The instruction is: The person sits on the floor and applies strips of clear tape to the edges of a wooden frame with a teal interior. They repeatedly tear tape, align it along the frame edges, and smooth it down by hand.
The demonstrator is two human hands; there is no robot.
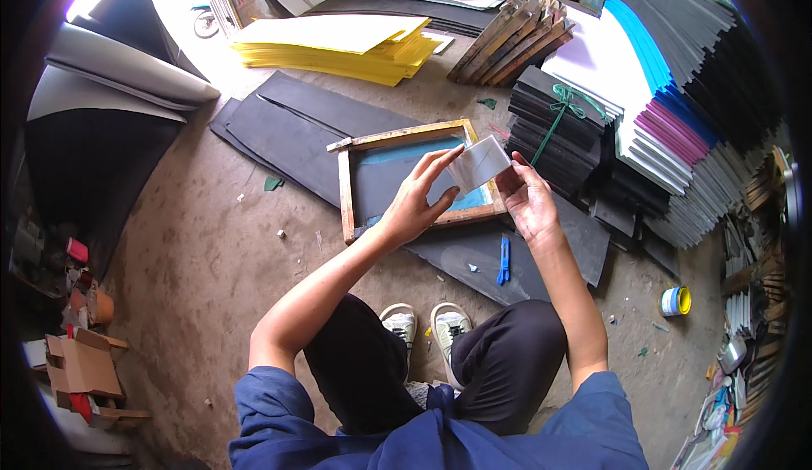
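Note:
A small clear, greyish rectangular piece (pixel 480 167), plastic-looking and tilted, is up in front of me above a wooden-framed screen (pixel 344 184). My right hand (pixel 529 199) grips its right edge between thumb and fingers. At its left side, my left hand (pixel 419 195) has fingers stretched out and thumb apart; the tips are at the piece's edge, and I cannot tell whether they press on it. The screen has blue-stained mesh and lies on dark flat sheets (pixel 296 123) on the floor. A blue cutter knife (pixel 504 260) rests on the sheets nearer me.
Yellow sheets (pixel 330 43) are stacked beyond the screen, beside leaning wooden frames (pixel 512 39). Black sheets tied with green string (pixel 554 123) stand right of it, near white, blue and purple stacks. A yellow-blue can (pixel 675 301) sits right; a cardboard box (pixel 85 364) is at left.

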